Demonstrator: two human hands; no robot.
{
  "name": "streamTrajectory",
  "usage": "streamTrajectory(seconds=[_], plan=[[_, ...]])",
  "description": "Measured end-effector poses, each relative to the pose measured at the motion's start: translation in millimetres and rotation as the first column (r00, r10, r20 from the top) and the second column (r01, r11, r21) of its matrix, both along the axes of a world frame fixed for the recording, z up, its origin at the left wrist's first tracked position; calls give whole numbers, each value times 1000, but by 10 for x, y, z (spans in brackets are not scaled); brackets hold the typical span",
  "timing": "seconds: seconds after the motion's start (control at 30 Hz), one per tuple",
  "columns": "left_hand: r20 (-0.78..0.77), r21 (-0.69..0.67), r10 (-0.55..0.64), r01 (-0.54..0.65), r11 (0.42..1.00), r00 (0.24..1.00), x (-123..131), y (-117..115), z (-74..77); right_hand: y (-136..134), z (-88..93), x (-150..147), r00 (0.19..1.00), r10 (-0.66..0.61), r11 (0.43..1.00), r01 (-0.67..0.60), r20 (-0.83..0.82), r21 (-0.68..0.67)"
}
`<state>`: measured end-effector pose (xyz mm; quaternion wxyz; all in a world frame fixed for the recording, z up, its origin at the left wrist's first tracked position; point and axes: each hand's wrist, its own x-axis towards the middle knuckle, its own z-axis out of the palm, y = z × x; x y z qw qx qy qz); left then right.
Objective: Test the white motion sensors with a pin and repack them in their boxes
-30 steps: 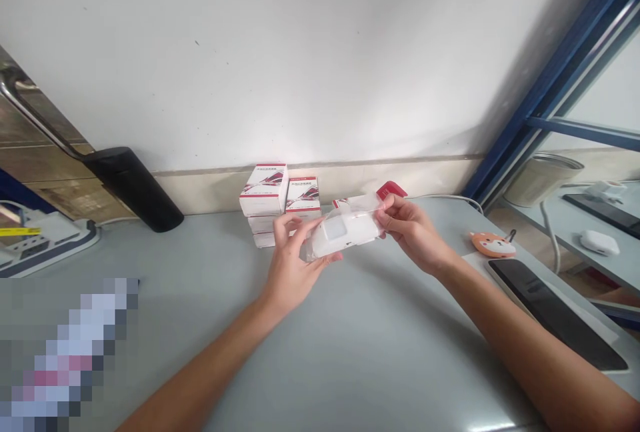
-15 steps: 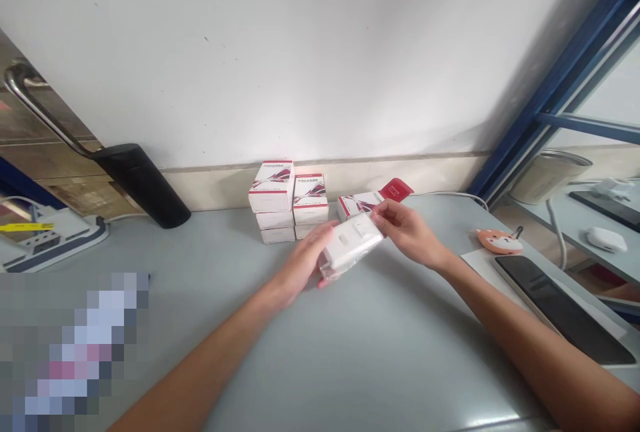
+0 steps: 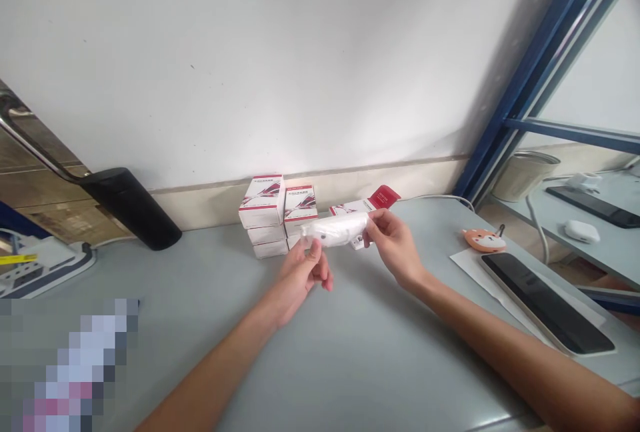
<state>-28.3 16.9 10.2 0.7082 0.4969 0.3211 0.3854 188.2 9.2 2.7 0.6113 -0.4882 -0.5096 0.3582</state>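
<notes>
Above the grey table, a white plastic device in a clear plastic wrapper (image 3: 337, 229) is held edge-on between my two hands. My left hand (image 3: 300, 275) grips its left end, with the thumb in front and the other fingers curled below. At the right end, my right hand (image 3: 397, 245) pinches the device between thumb and fingers. Just behind it lies a white and red carton (image 3: 350, 207) with its red flap (image 3: 385, 196) raised. Part of this carton is hidden by the device and my right hand.
Stacked white and red boxes (image 3: 263, 202) stand by the wall left of the device. Further left are a black cylinder (image 3: 133, 209) and a power strip (image 3: 50, 265). To the right lie an orange animal-face case (image 3: 484, 240) and a phone (image 3: 547, 302) on white paper.
The wrapped device has been turned from showing its broad face to nearly edge-on and raised slightly. My left fingers have shifted under its left end. The camera view has moved a little.
</notes>
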Motion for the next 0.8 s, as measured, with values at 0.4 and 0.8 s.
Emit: streamTrajectory(seconds=[0.4, 0.8], plan=[[39, -202, 64, -55, 978, 997, -62, 150, -17, -175, 77, -6, 789, -111, 814, -277, 605, 511], [-4, -25, 78, -78, 997, 997, 34, 38, 59, -113, 76, 3, 243, -148, 815, -519, 959, 257]])
